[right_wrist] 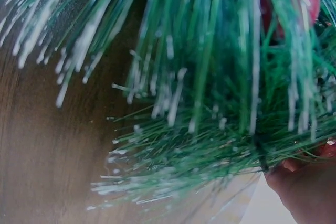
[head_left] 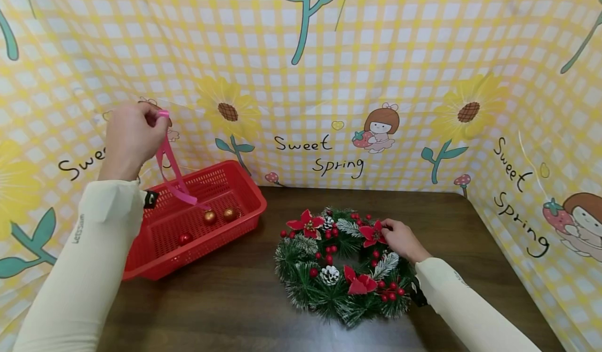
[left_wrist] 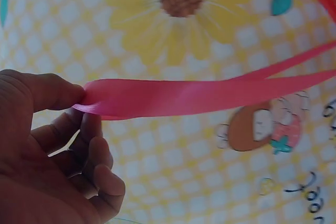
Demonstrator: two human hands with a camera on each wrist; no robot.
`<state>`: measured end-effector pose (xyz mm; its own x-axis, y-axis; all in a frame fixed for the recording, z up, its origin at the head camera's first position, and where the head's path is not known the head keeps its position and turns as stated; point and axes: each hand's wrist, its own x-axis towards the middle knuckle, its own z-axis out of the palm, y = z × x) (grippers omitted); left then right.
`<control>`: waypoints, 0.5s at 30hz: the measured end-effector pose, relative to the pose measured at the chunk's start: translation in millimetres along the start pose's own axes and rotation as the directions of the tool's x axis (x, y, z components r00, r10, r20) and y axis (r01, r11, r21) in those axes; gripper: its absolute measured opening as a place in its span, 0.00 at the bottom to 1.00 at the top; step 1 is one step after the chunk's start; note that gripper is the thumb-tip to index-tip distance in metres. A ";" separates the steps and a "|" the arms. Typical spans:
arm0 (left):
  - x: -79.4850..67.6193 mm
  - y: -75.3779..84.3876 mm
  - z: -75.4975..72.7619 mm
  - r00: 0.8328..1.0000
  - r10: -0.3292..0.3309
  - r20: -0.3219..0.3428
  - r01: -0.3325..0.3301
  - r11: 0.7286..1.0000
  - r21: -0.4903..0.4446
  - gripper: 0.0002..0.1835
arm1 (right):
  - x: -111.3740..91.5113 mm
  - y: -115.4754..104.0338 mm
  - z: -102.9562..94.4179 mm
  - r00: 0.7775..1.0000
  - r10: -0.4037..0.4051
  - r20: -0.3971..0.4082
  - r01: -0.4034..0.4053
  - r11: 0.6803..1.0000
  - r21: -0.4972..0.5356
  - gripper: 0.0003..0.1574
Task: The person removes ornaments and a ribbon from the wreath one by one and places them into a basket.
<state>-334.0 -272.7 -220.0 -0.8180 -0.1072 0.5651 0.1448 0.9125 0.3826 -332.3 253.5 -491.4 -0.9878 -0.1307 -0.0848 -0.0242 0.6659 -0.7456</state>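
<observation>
My left hand (head_left: 134, 138) is raised above the left part of the red basket (head_left: 202, 255). Between thumb and fingers it pinches a pink ribbon (left_wrist: 168, 98), folded into a loop at the pinch. From there the ribbon hangs down into the basket. A green Christmas wreath (head_left: 329, 302) with red poinsettias, berries and pine cones lies flat on the table. My right hand (head_left: 403, 239) grips its upper right edge beside a red poinsettia (head_left: 373, 233). In the right wrist view, frosted needles hide most of that hand (right_wrist: 299, 190).
Two gold balls (head_left: 210, 217) and a red ball (head_left: 185, 238) lie inside the basket. The basket stands left of the wreath on the dark wooden table (head_left: 235, 310). A yellow checked cloth (head_left: 305, 91) with printed flowers hangs behind and at the sides.
</observation>
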 end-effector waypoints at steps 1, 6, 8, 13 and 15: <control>-1.5 -4.9 2.7 1.000 0.009 0.005 -0.009 1.000 0.007 0.14 | -0.3 -0.3 0.0 1.000 0.001 0.000 -0.001 1.000 0.000 0.22; -11.7 -29.6 18.7 0.999 0.011 0.045 -0.013 0.999 0.045 0.12 | -0.8 -1.3 0.0 1.000 0.008 0.003 -0.008 1.000 0.000 0.22; -15.4 -38.4 24.3 0.997 -0.014 0.072 0.010 0.998 0.061 0.12 | -0.9 -1.8 0.2 1.000 0.009 0.004 -0.009 1.000 0.001 0.22; -19.9 -53.4 34.2 0.989 -0.066 0.134 0.054 0.994 0.095 0.13 | -1.2 -2.3 -0.1 1.000 0.007 0.004 -0.007 1.000 0.004 0.22; -20.8 -57.2 36.6 0.984 -0.080 0.158 0.065 0.993 0.099 0.15 | -1.5 -2.4 -0.2 1.000 0.008 0.003 -0.008 1.000 0.004 0.22</control>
<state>-345.7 -308.2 -280.4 -0.9047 -0.1163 0.4098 0.0353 0.9382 0.3442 -330.8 252.2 -489.5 -0.9874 -0.1277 -0.0930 -0.0155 0.6641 -0.7475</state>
